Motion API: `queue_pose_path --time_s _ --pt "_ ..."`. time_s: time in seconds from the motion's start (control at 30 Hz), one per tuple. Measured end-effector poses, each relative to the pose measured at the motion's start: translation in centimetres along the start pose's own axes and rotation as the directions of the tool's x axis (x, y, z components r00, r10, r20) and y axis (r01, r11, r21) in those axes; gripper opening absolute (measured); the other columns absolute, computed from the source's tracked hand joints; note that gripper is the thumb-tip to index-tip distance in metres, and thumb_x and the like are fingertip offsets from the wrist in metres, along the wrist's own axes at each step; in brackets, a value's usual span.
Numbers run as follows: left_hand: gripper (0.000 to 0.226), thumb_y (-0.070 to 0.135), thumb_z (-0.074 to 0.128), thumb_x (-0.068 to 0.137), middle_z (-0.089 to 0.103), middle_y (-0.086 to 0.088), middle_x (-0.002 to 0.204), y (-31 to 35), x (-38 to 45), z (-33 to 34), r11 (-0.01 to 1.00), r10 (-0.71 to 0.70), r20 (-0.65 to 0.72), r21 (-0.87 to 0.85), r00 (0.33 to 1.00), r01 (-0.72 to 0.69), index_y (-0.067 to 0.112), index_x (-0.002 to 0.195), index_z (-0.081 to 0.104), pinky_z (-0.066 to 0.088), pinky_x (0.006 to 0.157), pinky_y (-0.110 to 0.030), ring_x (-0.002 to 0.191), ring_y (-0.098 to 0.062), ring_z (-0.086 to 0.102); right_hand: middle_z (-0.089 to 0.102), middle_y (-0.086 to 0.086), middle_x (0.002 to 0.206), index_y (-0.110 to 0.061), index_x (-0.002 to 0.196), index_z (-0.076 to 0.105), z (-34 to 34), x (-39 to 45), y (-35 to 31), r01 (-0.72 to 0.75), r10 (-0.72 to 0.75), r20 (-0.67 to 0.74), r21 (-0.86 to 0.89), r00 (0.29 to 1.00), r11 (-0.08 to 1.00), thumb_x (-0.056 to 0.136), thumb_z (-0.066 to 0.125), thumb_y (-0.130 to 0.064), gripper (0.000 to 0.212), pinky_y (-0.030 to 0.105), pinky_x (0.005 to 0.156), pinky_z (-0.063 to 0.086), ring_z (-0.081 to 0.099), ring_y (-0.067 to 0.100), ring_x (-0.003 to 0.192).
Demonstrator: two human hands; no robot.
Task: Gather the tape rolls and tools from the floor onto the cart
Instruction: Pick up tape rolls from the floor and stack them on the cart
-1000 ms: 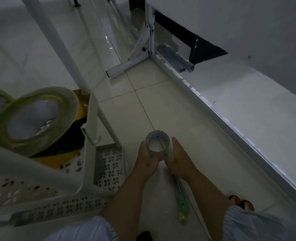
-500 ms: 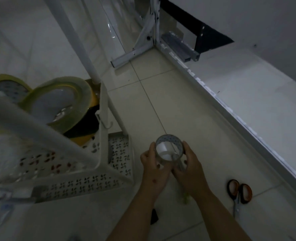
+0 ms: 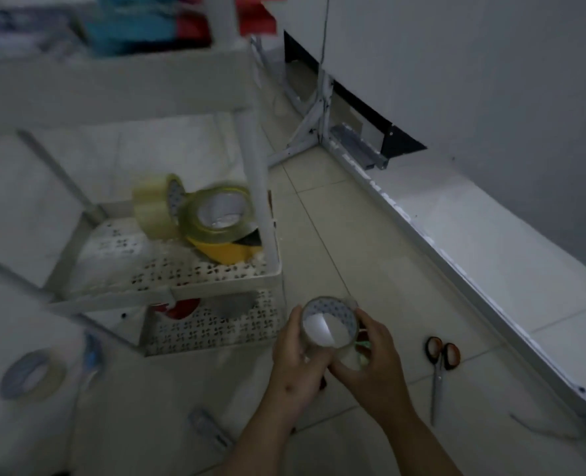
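A clear tape roll (image 3: 329, 326) is held off the floor between both hands, just right of the white cart (image 3: 216, 280). My left hand (image 3: 296, 359) grips its left side and my right hand (image 3: 374, 362) grips its right side and underside. In the cart's middle tray lie a clear roll (image 3: 154, 204), a greenish roll (image 3: 216, 214) and a yellow-black roll (image 3: 229, 250). Orange-handled scissors (image 3: 441, 365) lie on the floor to the right. A white roll (image 3: 32, 374), a blue tool (image 3: 92, 352) and a grey tool (image 3: 211, 426) lie on the floor at left.
The cart's lower tray (image 3: 216, 331) holds something red (image 3: 178, 307). A white ledge (image 3: 491, 242) along the wall runs down the right side. Metal frame legs (image 3: 305, 128) stand behind the cart. Floor tiles lie bare between cart and ledge.
Both hands have lifted the clear roll from the floor. The view has risen and swung left, so the cart's trays, the white roll and the floor tools now show.
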State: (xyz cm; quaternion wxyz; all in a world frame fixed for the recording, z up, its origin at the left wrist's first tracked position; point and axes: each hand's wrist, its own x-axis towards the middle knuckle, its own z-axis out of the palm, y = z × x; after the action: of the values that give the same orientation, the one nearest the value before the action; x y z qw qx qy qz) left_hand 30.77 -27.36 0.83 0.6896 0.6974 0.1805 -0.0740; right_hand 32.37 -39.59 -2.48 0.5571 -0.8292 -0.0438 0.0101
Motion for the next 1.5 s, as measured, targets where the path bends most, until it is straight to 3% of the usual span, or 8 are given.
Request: queue_pose_path --time_s 0.1,0.23,0.5,0.63,0.77,0.97,1.33,1.5 --pt "0.06 0.016 0.06 0.085 0.039 0.006 0.136 1.1 -3.3 -3.0 0.999 0.021 -0.03 -0.031 0.999 -0.022 0.032 0.136 0.031 0.049 0.084 -0.019 0.113 -0.009 0.045 0.045 -0.015 0.118 -0.045 0.117 0.032 1.4 -2.1 -3.4 0.076 -0.075 0.062 -0.003 0.995 0.997 0.064 0.076 -0.03 0.07 0.026 0.085 0.051 0.052 0.006 0.102" --pt "0.047 0.012 0.067 0.081 0.053 0.012 0.117 2.2 -6.3 -8.0 0.982 0.182 -0.098 0.06 0.978 -0.177 0.037 0.115 0.046 0.047 0.061 -0.004 0.091 0.011 0.055 0.039 -0.029 0.112 -0.053 0.111 0.032 3.9 -3.7 -7.4 0.175 -0.174 0.087 -0.006 0.981 0.984 0.06 0.066 -0.055 0.062 0.018 0.083 0.05 0.049 -0.001 0.106" --pt "0.042 0.021 0.068 0.074 0.058 0.021 0.106 7.2 -6.8 -16.6 0.906 0.406 -0.156 0.195 0.9 -0.375 0.044 0.104 0.049 0.049 0.066 -0.006 0.089 0.014 0.058 0.054 -0.005 0.118 -0.025 0.128 0.041 9.3 -1.5 -14.9 0.338 -0.336 0.113 0.003 0.935 0.941 0.07 0.075 -0.044 0.07 0.029 0.087 0.051 0.052 0.009 0.108" --pt "0.039 0.026 0.063 0.072 0.063 0.025 0.098 8.9 -3.6 -19.5 0.893 0.42 -0.162 0.249 0.893 -0.375 0.052 0.098 0.052 0.053 0.075 -0.02 0.092 0.0 0.061 0.057 -0.003 0.116 -0.02 0.122 0.048 11.2 2.2 -17.9 0.414 -0.409 0.161 -0.001 0.898 0.91 0.072 0.071 -0.039 0.059 0.034 0.088 0.051 0.053 0.011 0.105" --pt "0.041 0.035 0.06 0.077 0.058 0.001 0.117 9.3 0.0 -21.0 0.86 0.421 -0.123 0.368 0.898 -0.353 0.038 0.116 0.048 0.049 0.089 -0.028 0.105 -0.014 0.056 0.058 0.006 0.117 -0.015 0.12 0.048 12.6 5.5 -18.3 0.427 -0.409 0.205 -0.051 0.889 0.903 0.075 0.073 -0.028 0.053 0.036 0.09 0.049 0.055 0.02 0.107" --pt "0.036 0.02 0.064 0.081 0.056 0.016 0.097 9.5 2.2 -21.9 0.852 0.396 -0.055 0.394 0.917 -0.344 0.03 0.11 0.046 0.046 0.065 -0.002 0.091 -0.01 0.058 0.05 0.013 0.124 -0.009 0.13 0.04 13.9 7.9 -17.3 0.421 -0.37 0.235 -0.228 0.899 0.878 0.07 0.075 -0.034 0.073 0.028 0.089 0.04 0.046 0.025 0.114" --pt "0.033 0.04 0.052 0.075 0.055 0.016 0.099 8.6 1.1 -22.8 0.809 0.456 -0.094 0.459 0.885 -0.368 0.05 0.104 0.039 0.045 0.073 -0.015 0.093 -0.001 0.055 0.052 0.012 0.126 -0.009 0.13 0.041 15.0 7.3 -17.1 0.465 -0.411 0.238 -0.254 0.88 0.848 0.07 0.074 -0.039 0.075 0.03 0.095 0.04 0.047 0.025 0.116" --pt "0.048 0.054 0.047 0.069 0.06 -0.004 0.114 8.5 1.9 -23.3 0.795 0.435 -0.075 0.5 0.897 -0.343 0.039 0.115 0.045 0.052 0.087 -0.043 0.103 -0.021 0.059 0.057 0.009 0.123 -0.015 0.128 0.043 15.0 7.9 -16.8 0.457 -0.404 0.215 -0.381 0.889 0.803 0.068 0.068 -0.052 0.076 0.041 0.093 0.046 0.051 0.027 0.112"
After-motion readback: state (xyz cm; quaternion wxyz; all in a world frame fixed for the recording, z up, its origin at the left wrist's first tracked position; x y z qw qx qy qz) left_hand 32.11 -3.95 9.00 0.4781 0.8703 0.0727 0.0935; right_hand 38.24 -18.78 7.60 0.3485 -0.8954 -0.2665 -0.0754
